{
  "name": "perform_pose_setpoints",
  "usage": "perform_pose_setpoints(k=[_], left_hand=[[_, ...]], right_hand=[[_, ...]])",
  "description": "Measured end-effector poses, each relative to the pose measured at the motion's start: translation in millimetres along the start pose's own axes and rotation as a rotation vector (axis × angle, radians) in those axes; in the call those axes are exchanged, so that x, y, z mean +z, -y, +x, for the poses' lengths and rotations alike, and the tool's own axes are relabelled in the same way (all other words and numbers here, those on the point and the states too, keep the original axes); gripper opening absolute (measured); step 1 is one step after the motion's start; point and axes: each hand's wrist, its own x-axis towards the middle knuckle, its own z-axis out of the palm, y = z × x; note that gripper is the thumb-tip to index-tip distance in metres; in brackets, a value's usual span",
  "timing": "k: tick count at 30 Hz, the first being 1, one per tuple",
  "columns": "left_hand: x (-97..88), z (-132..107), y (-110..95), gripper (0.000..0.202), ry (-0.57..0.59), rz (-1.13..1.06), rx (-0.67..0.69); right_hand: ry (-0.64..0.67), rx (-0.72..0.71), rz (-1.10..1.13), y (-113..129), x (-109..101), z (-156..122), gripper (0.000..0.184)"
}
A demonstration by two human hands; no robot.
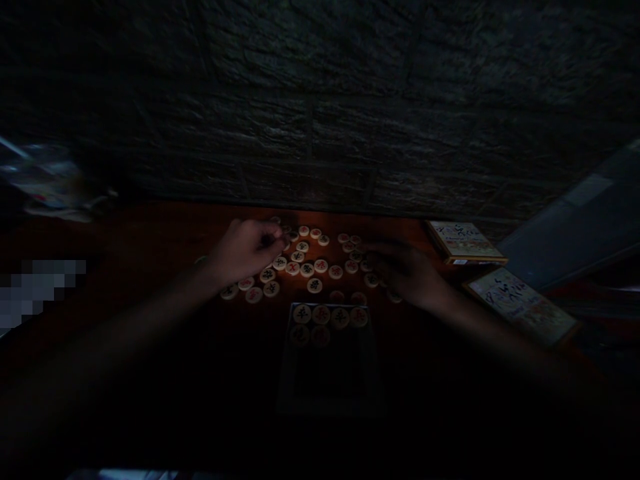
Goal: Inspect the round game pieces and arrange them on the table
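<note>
Round Chinese chess pieces (321, 266) with red or black characters lie scattered over the reddish wooden table. My left hand (245, 248) is over the left side of them, thumb and fingers curled together in a pinch. A piece shows right by its fingertips, but whether it is gripped is unclear. On the right side, my right hand (407, 272) reaches in low among the pieces; its fingers are dark and blurred. Nearer to me lies a shallow open box (370, 360) with several pieces in rows at its far end.
Two flat printed boxes, one farther (465, 241) and one nearer (520, 305), lie on the right. A rough stone-block wall (310, 133) rises behind the table (170, 233). A clear plastic bag (55, 180) stands at the far left. The light is very dim.
</note>
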Motion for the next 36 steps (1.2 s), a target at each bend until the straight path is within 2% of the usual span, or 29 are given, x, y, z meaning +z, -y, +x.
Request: perform_pose_setpoints(k=[4,11,16,25,36], left_hand=[[-0.6,0,-2,0.033,0.006,-0.008,-0.013],[-1.9,0,-1,0.031,0.002,0.002,-0.015],[-1.7,0,-2,0.033,-0.004,0.003,-0.001],[-1.2,-1,-3,0.032,-0.023,0.015,0.006],[-1.2,0,-2,0.031,-0.021,0.014,0.014]], right_hand=[[0.070,-0.172,-0.085,-3,3,-1,0.030],[0.089,-0.230,-0.079,0,0,-2,0.022],[0.071,-0.185,-0.084,5,2,-4,0.034],[0.071,-0.231,-0.163,8,6,-5,0.020],[0.018,-0.236,-0.111,15,3,-6,0.012]])
